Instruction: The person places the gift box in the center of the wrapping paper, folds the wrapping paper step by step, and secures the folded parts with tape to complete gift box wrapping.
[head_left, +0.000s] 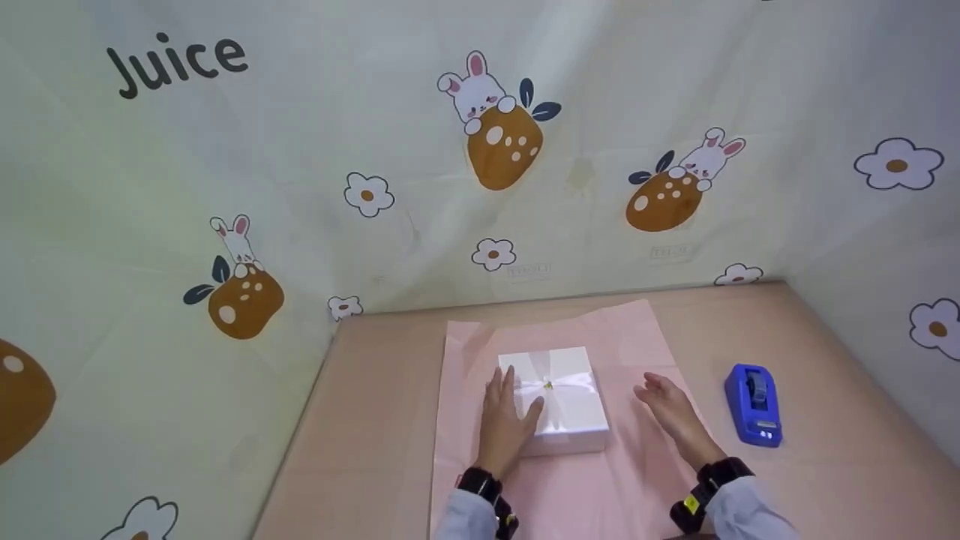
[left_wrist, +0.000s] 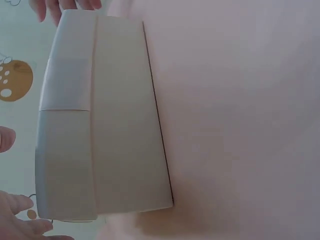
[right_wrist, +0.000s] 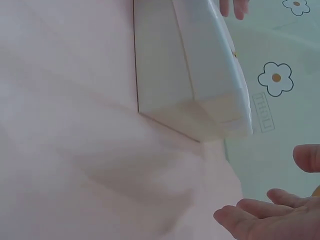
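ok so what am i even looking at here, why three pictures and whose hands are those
There is no machine here: a person is working with two bare hands, and three cameras film the same moment. The big picture comes from a camera on the person's head, looking down at the table. The other two come from cameras strapped to each wrist, so they show the same things from very close and at odd angles.

On the table lies a sheet of pink wrapping paper. On it sits a white gift box with a white ribbon bow on top. Off the paper on the right stands a blue tape dispenser.

The left hand rests on the box's left side with relaxed fingers, no closed grip. The right hand is open to the right of the box, apart from it and holding nothing.
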